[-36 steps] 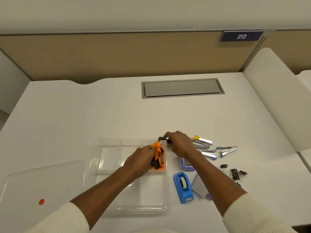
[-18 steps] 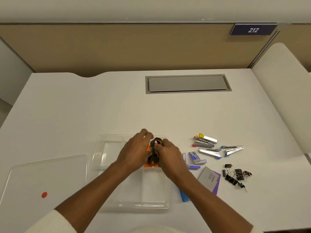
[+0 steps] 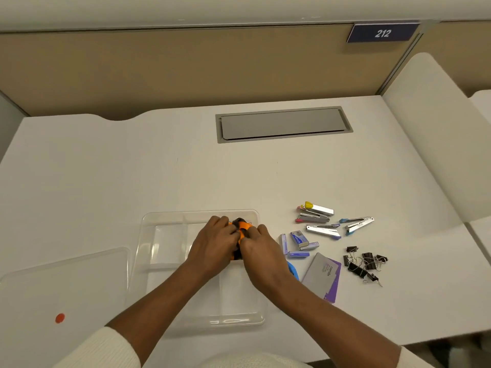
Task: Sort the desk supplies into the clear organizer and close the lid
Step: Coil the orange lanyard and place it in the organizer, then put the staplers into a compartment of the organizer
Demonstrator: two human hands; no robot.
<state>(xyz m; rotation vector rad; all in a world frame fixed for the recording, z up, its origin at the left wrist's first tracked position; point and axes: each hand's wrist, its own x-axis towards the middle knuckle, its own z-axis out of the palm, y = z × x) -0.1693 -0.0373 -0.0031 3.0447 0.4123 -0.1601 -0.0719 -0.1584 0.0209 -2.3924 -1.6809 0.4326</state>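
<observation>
The clear organizer (image 3: 148, 235) lies open on the white desk in front of me. Over its far right compartment my left hand (image 3: 212, 245) and my right hand (image 3: 259, 251) are pressed together around an orange and black item (image 3: 240, 225), mostly hidden by my fingers. The clear lid (image 3: 66, 282) with a red dot lies flat to the left of the organizer. Right of the organizer lie several small staplers (image 3: 322, 220), blue staple boxes (image 3: 299, 240), black binder clips (image 3: 362, 264), a grey and purple card pack (image 3: 322, 274) and a blue tape dispenser (image 3: 293, 270), mostly behind my right forearm.
A grey cable hatch (image 3: 281, 123) is set into the desk further back. A tan partition (image 3: 186, 70) closes the far side, with a plate reading 212 (image 3: 382, 33). A white divider panel (image 3: 435, 134) rises along the right edge.
My right hand came left from beside the staplers to join my left hand on the orange and black item. Both hands shifted slightly toward the organizer's far edge.
</observation>
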